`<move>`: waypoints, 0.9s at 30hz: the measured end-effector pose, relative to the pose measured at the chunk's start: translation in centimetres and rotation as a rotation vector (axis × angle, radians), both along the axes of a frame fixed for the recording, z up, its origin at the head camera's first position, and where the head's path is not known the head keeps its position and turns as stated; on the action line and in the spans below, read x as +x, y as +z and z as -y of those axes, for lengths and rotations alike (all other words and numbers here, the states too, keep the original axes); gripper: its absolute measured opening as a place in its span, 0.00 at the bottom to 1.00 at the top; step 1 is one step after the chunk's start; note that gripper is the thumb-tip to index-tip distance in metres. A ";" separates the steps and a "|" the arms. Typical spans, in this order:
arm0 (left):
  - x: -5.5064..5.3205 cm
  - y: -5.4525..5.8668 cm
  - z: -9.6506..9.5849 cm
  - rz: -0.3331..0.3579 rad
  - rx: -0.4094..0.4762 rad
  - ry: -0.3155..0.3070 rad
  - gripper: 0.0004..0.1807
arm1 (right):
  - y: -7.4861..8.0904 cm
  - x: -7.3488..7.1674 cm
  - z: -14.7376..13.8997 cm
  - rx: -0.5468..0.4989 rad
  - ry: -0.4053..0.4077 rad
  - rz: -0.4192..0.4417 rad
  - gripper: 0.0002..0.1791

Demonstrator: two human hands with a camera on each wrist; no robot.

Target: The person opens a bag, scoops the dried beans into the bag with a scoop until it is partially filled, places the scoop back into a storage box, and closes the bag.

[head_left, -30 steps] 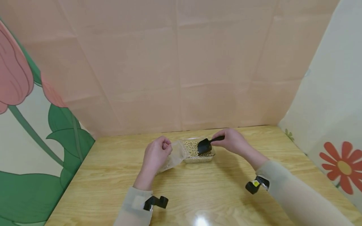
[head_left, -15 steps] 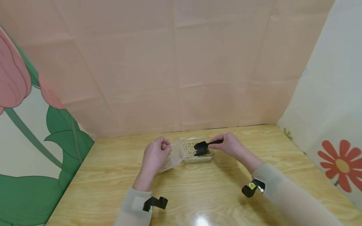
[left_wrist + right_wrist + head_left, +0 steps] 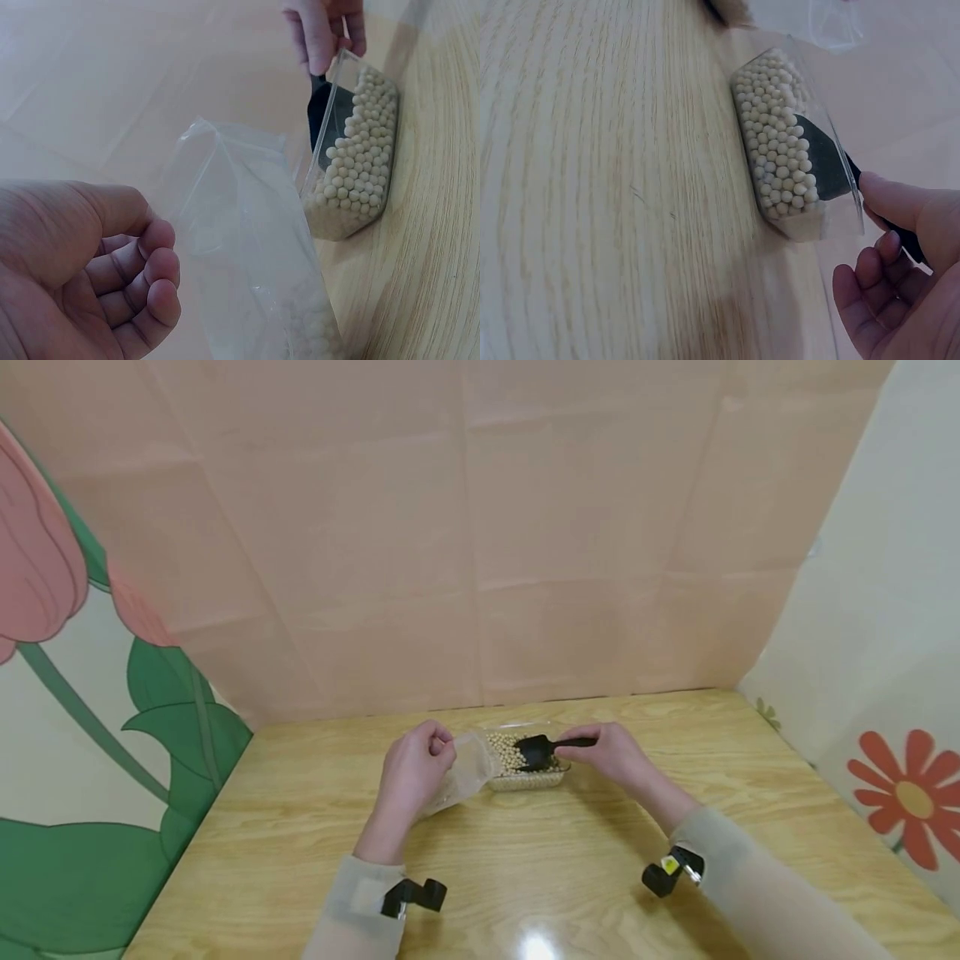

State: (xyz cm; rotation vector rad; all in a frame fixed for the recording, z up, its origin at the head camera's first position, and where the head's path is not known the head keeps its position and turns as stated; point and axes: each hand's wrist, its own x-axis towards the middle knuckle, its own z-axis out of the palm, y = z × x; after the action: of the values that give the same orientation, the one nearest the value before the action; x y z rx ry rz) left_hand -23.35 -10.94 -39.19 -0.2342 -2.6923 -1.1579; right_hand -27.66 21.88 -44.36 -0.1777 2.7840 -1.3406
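Note:
My left hand (image 3: 416, 770) pinches the edge of a clear plastic bag (image 3: 244, 217) between thumb and curled fingers. Pale round beads (image 3: 311, 326) show at the bottom of this bag, and its mouth lies right by the left end of a clear rectangular container (image 3: 527, 783). My right hand (image 3: 611, 750) grips the handle of a black scoop (image 3: 535, 752) from the container's right side. The scoop's blade is sunk among the pale, round beads (image 3: 776, 142) in the container, partly hidden by them in the right wrist view.
All of this stands on a wood-grain table (image 3: 525, 860), near its back edge. Behind the table hangs a pinkish sheet (image 3: 480, 552). Painted walls flank it, with a red flower (image 3: 912, 799) on the right one.
The scoop has tipped lower and shifted slightly left, its blade going down into the beads. My right hand has lowered with it. The left hand and bag have stayed almost still.

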 end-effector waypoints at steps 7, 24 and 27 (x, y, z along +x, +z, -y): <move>0.1 0.1 0.0 0.002 0.001 -0.004 0.03 | -0.4 -0.1 0.4 -0.017 -0.012 0.013 0.23; 0.0 0.1 0.2 0.012 -0.003 0.008 0.02 | -1.5 -0.1 1.7 -0.048 -0.049 0.008 0.26; -0.1 0.1 0.2 0.014 -0.002 0.012 0.02 | -1.7 -0.1 1.8 -0.068 -0.059 0.010 0.24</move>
State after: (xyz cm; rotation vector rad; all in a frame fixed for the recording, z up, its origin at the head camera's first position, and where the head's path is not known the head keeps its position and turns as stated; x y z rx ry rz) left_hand -23.43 -11.11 -39.13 -0.2110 -2.7036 -1.1578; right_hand -27.73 20.04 -46.02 -0.0914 2.7584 -1.4458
